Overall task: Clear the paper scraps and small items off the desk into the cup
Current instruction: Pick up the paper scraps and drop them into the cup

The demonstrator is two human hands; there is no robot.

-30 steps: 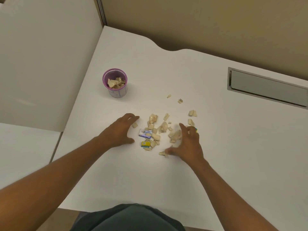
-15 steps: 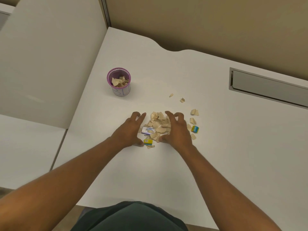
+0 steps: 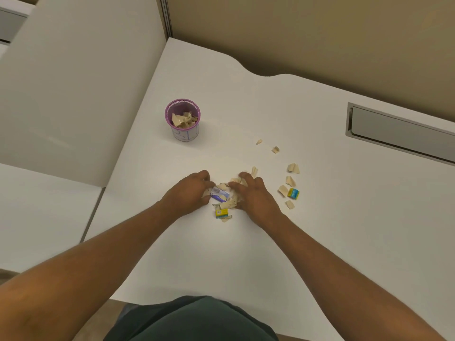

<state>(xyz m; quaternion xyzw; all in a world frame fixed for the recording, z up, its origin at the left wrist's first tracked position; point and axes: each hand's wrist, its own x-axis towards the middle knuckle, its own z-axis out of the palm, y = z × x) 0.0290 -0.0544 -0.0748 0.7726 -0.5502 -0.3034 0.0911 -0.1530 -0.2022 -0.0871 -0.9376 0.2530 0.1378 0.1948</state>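
A purple-rimmed cup (image 3: 182,119), partly filled with beige paper scraps, stands on the white desk (image 3: 246,254). My left hand (image 3: 189,193) and my right hand (image 3: 253,194) cup a small heap of beige paper scraps (image 3: 227,204) between them, fingers curled around it. A blue-and-white small box (image 3: 219,193) lies in the heap against my left fingers. A yellow small box (image 3: 221,212) lies just in front of the heap. A blue-and-yellow small box (image 3: 293,193) and several loose scraps (image 3: 283,190) lie to the right of my right hand.
Two tiny scraps (image 3: 275,149) lie farther back. A grey recessed cable tray (image 3: 398,134) is set in the desk at the right. A white partition (image 3: 81,89) rises on the left, a lower white surface (image 3: 44,212) below it.
My hands have closed in from both sides, squeezing the spread scraps into a tighter heap. The blue-and-yellow box and some scraps were left uncovered at the right.
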